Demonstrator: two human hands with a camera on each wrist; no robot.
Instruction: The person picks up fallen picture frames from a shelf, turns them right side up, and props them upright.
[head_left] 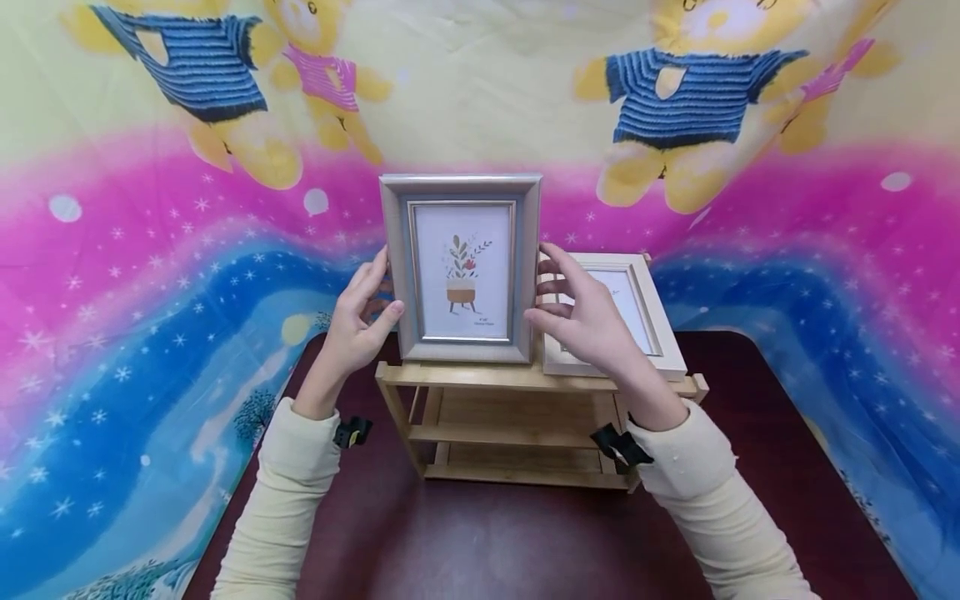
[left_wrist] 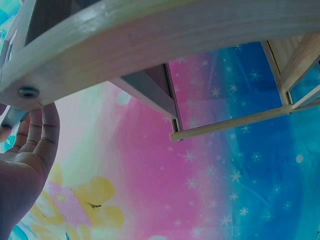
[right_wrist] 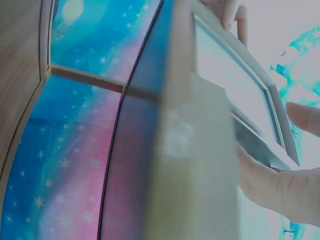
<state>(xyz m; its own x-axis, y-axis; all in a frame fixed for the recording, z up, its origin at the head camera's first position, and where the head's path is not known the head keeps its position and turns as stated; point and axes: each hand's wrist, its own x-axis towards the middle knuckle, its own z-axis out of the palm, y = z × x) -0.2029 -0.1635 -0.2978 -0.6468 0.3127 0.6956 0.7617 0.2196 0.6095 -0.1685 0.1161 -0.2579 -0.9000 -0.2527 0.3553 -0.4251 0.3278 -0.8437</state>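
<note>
Your left hand [head_left: 357,321] is at 9 o'clock of the grey frame [head_left: 465,271], pinching its side edge: thumb in front, fingers round the side. Left sleeve [head_left: 288,492] comes in from 7 o'clock, fingertips pointing to about 1.

Grey frame stands upright on the left part of the wooden rack [head_left: 517,417], picture toward you. My read: you grip both sides so it stays square and doesn't tip.

Your right hand [head_left: 588,321] mirrors at 3 o'clock, fingers curled about the opposite edge, thumb on the front side; can't tell how hard. Right sleeve [head_left: 712,500] enters from 5 o'clock, crossing in front of the white frame [head_left: 651,312]. That one sits at 4 o'clock, slanted or flat, probably parked beside as its neighbour.
</note>
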